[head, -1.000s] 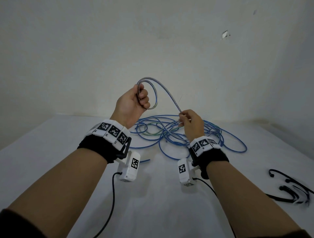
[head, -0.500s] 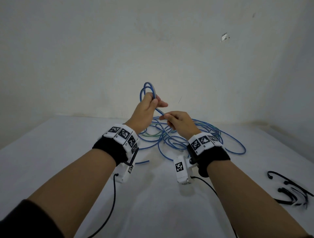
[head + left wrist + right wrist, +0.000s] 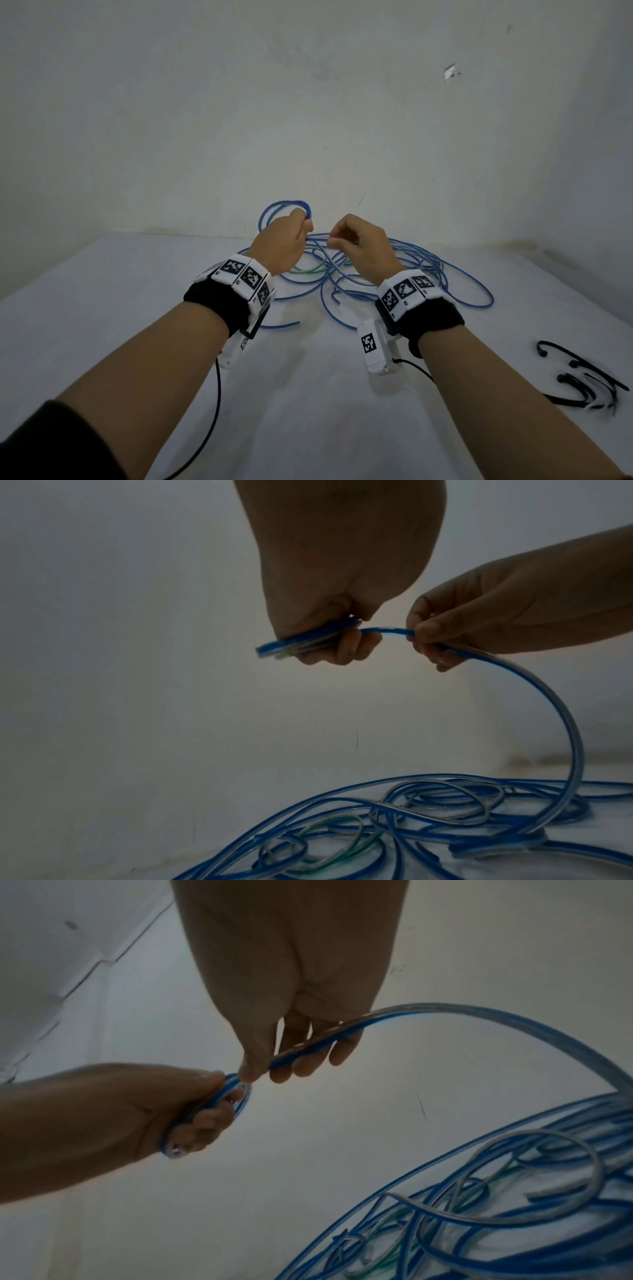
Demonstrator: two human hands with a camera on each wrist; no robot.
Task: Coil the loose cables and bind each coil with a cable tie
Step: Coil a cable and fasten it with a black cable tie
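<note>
Surface: white table (image 3: 102,308) against a bare wall.
Left hand (image 3: 281,245): fist closed round small blue coil (image 3: 284,209).
Right hand (image 3: 363,250): pinching the blue cable (image 3: 548,685) feeding up from the tangle (image 3: 394,274).
Handling: probably light, springy, slick; best gripped close to the coil.

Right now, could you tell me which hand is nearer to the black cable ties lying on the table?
Right. The right hand is nearer the black cable ties, which lie to its right; the left hand is farther left.

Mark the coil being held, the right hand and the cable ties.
coil (image 3: 274,210), head view, loop above the fist.
right hand (image 3: 363,248), head view, back of hand.
cable ties (image 3: 582,383), head view, black bundle's middle.
</note>
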